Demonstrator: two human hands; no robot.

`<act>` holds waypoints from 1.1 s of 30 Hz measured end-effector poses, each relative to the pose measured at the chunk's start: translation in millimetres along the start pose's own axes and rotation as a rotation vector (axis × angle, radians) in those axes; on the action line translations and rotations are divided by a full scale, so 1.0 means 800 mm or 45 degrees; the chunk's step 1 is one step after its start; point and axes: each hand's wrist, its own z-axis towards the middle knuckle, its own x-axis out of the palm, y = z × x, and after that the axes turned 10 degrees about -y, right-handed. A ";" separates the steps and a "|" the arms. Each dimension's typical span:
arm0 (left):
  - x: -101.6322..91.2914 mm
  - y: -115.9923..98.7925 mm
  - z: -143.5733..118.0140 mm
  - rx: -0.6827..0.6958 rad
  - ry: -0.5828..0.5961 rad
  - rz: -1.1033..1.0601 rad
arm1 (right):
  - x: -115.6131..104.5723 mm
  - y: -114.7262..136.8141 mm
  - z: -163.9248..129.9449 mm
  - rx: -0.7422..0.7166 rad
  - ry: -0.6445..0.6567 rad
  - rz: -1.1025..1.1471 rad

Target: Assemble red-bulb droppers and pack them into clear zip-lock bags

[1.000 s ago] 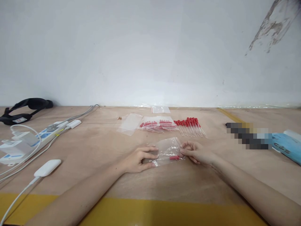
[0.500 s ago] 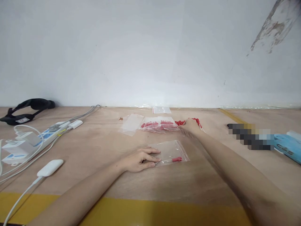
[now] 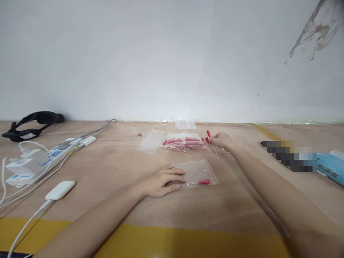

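Observation:
My left hand (image 3: 163,182) lies flat, fingers spread, on the near-left part of a clear zip bag (image 3: 192,170). In that bag rests a red-ended piece (image 3: 204,182) that looks like a dropper's rubber bulb. Further back, my right hand (image 3: 221,139) has its fingers pinched at red-bulbed droppers (image 3: 208,134); the fingers hide part of them. Their thin clear tubes (image 3: 220,151) lie in a row just below that hand. To its left is a stack of filled bags (image 3: 184,142) with several red bulbs showing through.
Flat clear bags (image 3: 152,140) lie left of the stack, and a small white bag (image 3: 186,125) sits by the wall. At left are a power strip (image 3: 53,154) with cables, a white adapter (image 3: 60,190) and a black strap (image 3: 33,125). A blue packet (image 3: 331,166) lies at right.
My right hand has shifted slightly and tilted up at the red bulbs; fewer bulbs show around it, and one now points upward. My left hand stays on the bag.

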 end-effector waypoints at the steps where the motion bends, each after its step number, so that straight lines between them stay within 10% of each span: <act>1: 0.002 0.001 0.000 0.004 -0.024 -0.014 | -0.006 -0.005 -0.008 -0.042 -0.007 0.113; 7: 0.005 0.002 0.001 0.023 -0.128 -0.065 | -0.006 -0.043 -0.078 -0.085 -0.075 1.158; 18: 0.004 -0.001 0.001 0.003 -0.138 -0.087 | 0.031 -0.058 -0.123 0.304 0.209 1.664; 33: 0.001 -0.002 0.001 -0.051 -0.108 -0.019 | -0.004 -0.090 -0.107 -0.200 0.657 1.178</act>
